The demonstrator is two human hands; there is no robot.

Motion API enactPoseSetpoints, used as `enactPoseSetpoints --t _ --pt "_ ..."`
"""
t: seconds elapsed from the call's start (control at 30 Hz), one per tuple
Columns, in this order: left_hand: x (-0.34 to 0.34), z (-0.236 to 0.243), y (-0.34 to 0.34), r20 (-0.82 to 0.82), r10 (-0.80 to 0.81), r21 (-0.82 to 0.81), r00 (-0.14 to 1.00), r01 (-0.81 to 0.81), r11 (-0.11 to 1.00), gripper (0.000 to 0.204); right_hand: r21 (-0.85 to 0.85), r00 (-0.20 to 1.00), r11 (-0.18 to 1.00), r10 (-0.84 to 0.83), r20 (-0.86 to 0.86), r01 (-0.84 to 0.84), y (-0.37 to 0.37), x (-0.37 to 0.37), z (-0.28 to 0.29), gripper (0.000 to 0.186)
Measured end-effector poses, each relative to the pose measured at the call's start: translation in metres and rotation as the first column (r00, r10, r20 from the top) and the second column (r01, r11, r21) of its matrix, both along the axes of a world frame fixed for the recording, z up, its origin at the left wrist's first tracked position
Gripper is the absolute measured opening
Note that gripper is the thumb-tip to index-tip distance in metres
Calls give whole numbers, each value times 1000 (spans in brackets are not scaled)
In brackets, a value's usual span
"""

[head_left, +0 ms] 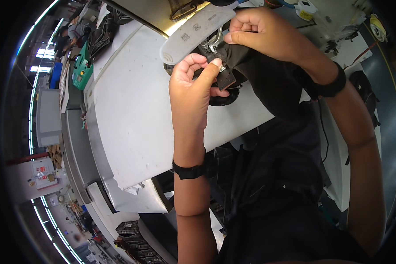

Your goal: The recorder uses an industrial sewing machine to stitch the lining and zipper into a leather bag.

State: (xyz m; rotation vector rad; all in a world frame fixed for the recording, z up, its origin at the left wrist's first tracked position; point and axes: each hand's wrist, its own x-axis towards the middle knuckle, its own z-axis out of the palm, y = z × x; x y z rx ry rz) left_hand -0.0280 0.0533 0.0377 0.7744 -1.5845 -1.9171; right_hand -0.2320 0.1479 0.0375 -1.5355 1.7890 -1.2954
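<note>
A sewing machine with a pale grey plate (182,38) and a metal presser foot (214,46) stands at the top middle of the white table. My left hand (191,86) pinches a small dark stitched piece (226,79) between thumb and fingers, just below the foot. My right hand (259,33) is closed just right of the foot; what its fingertips hold is too small to make out. Dark fabric (273,88) lies under it, draping toward the table's front edge. A dark zipper edge (226,99) shows below my left fingers.
The white table (136,114) has a curved left edge. Beyond it stand a green case (81,68), grey machinery and a co-worker (75,33) at the upper left. A small white bottle (304,9) sits at the top right. A cable hangs beside my right forearm.
</note>
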Motion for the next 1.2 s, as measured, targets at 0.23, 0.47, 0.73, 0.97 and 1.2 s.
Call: enactPoseSetpoints --t 0.23,0.47,0.73,0.97,1.2 --pt "-2 -2 1 -14 7 14 1000 -7 1000 33 -22 996 997 -78 -47 77 3 11 16 23" --pt "-5 -1 -6 -19 -7 30 1000 7 1000 32 -44 997 998 -44 -68 41 -5 0 8 23" --pt "-8 -4 -3 -60 41 53 997 -38 998 38 -76 998 997 8 -55 -12 -10 -1 9 20" --pt "-11 -2 2 -84 64 75 994 -58 995 32 6 998 1000 -18 -57 19 -9 -2 14 19" --pt "-12 -4 0 -92 54 83 994 -46 995 47 8 996 998 -63 -64 63 -9 1 13 20"
